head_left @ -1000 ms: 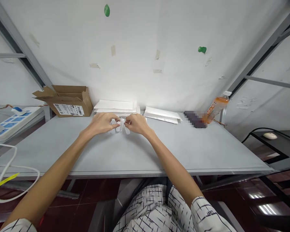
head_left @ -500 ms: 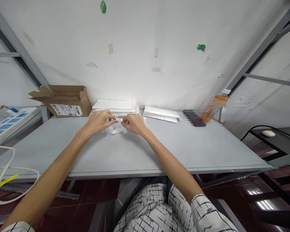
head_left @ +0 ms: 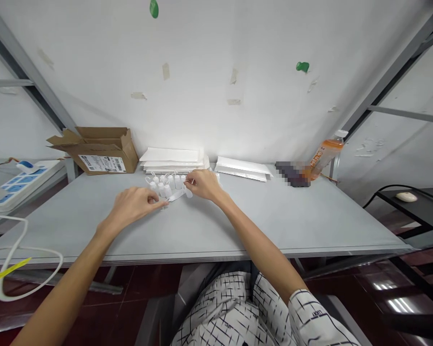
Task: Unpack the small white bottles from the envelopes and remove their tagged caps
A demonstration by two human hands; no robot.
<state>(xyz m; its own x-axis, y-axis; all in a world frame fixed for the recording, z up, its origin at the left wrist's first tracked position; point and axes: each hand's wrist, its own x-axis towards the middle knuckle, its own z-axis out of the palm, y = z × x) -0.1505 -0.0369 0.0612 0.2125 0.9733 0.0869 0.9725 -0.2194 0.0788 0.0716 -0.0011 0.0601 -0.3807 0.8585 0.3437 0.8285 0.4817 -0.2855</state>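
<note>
The right hand [head_left: 203, 184] has its finger and thumb pinched on the top of a small white bottle [head_left: 188, 193]. The left hand [head_left: 133, 206] has its finger and thumb close together by the near end of a tipped white bottle [head_left: 176, 195]; I can't tell if it grips it. More little bottles [head_left: 161, 186] stand bunched behind, on the gray table [head_left: 216, 226]. At the back left sits an open brown box [head_left: 104, 149], its inside hidden. Far right, a clear drink bottle [head_left: 324, 156] leans, with orange drink inside.
</note>
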